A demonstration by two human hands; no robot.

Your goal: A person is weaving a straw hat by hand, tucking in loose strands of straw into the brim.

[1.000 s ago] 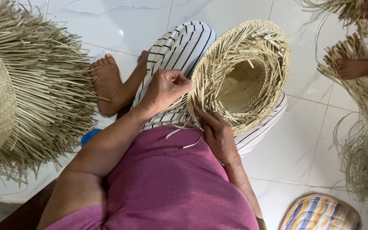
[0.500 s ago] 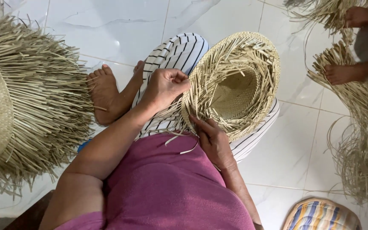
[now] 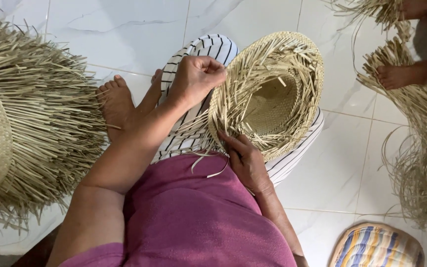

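While left hand (image 3: 197,78) pinches brim strands at frame centre | right hand (image 3: 245,160) fingers press unfinished straw hat (image 3: 268,94) below | best keep strands taut, flat

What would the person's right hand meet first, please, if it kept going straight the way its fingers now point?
The right hand points up and leftwards, its fingers already touching the loose pale straw strips at the near rim of the unfinished round woven straw hat. It would probably press into that rim first.
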